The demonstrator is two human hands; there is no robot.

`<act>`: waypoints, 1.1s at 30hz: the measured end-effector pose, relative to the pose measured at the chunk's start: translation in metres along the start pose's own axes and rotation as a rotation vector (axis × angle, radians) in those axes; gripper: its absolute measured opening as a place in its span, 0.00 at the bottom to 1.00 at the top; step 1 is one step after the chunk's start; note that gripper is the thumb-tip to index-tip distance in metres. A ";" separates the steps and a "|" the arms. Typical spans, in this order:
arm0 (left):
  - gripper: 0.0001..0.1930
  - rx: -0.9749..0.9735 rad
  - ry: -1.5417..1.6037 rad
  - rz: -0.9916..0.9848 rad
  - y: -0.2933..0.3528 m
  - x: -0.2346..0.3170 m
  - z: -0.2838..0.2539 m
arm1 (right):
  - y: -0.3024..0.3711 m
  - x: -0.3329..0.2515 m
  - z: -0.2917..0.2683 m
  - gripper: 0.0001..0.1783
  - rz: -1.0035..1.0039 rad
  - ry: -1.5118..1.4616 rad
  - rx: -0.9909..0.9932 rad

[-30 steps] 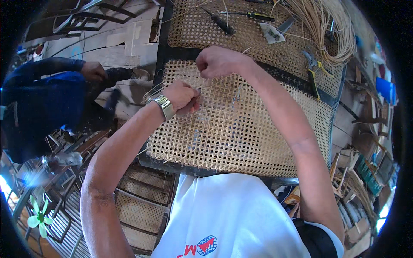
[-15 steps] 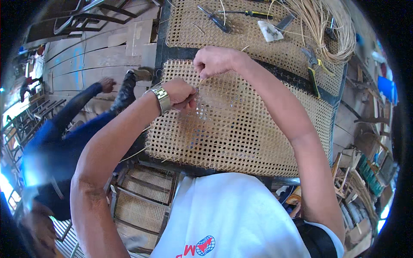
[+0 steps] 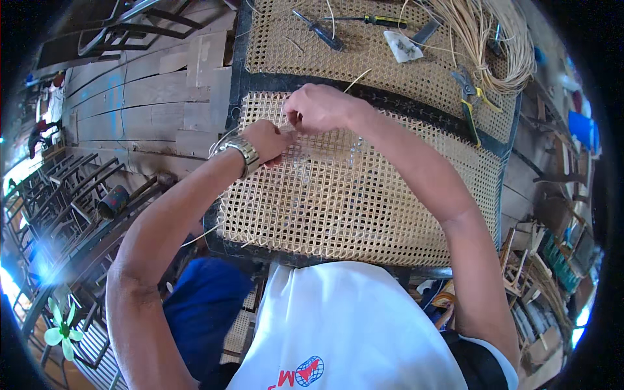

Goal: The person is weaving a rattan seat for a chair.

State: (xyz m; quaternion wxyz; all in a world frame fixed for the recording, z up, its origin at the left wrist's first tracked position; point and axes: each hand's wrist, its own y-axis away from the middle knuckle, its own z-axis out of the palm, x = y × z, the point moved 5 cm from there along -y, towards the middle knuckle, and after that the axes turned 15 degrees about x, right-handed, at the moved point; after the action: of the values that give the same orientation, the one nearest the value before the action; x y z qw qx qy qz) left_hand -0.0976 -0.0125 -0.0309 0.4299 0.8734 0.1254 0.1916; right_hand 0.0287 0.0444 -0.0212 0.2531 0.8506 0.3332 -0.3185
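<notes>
The near woven cane panel (image 3: 364, 201) is found directly beneath both grips, mostly stretched to their right and toward the wearer, its far left corner area being covered by them. The left grip (image 3: 264, 140) is held low over the weave, fingers bent and thumb brought in; by the right grip (image 3: 318, 109) – placed just beside it, to the right and a little farther off – the fingers are likewise curled. Whether a strand is pinched in either cannot be told, as the fingertips are partly hidden. A wristwatch (image 3: 247, 156) is worn behind the left grip, and part of the panel is crossed by the right forearm (image 3: 416, 166).

Just beyond the right grip, the near panel is parted from a far cane panel (image 3: 273, 55) by a black crossbar (image 3: 409, 104), and a loose strand (image 3: 357, 79) is seen sticking up there. On the far panel, beyond the grips, are laid a dark-handled tool (image 3: 320, 32), a yellow-and-black-handled tool (image 3: 385, 21) and a white scrap (image 3: 402, 47); farther right are seen yellow-handled pliers (image 3: 469, 104) – and a cane bundle (image 3: 500, 68) past them. Blue clothing (image 3: 205, 302) is glimpsed behind the left grip, below the panel.
</notes>
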 end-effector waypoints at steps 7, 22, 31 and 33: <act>0.21 0.324 -0.464 0.273 0.085 -0.060 -0.040 | 0.025 -0.025 0.021 0.06 -0.162 0.412 0.194; 0.19 0.736 0.078 0.600 0.072 -0.020 -0.038 | 0.080 0.058 -0.050 0.07 -0.235 0.624 0.557; 0.19 0.602 0.008 0.543 0.037 -0.016 -0.012 | 0.066 0.062 -0.047 0.08 -0.257 0.787 0.477; 0.20 0.522 -0.003 0.503 0.033 -0.016 -0.014 | 0.064 0.060 -0.047 0.08 -0.259 0.778 0.486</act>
State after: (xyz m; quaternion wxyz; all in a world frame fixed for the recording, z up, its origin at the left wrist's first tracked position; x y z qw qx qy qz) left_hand -0.1164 -0.0291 -0.0002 0.1321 0.9575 -0.0494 0.2517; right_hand 0.1271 0.0576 -0.0185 -0.1386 0.8926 0.4224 -0.0743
